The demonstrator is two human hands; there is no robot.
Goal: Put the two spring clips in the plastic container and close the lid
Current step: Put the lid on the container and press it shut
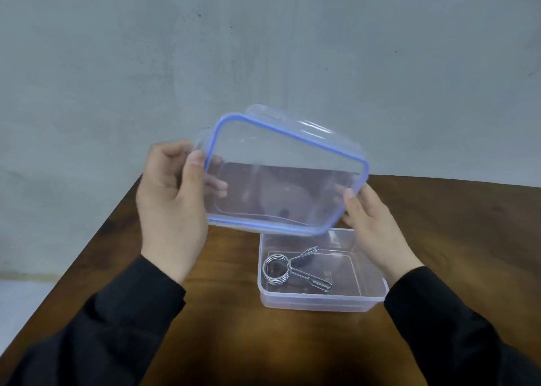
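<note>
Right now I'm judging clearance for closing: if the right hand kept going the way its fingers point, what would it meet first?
The right hand already grips the lid at its right edge, fingers pointing up and left. Going on, it would only press into that lid; depth beyond is unclear.
</note>
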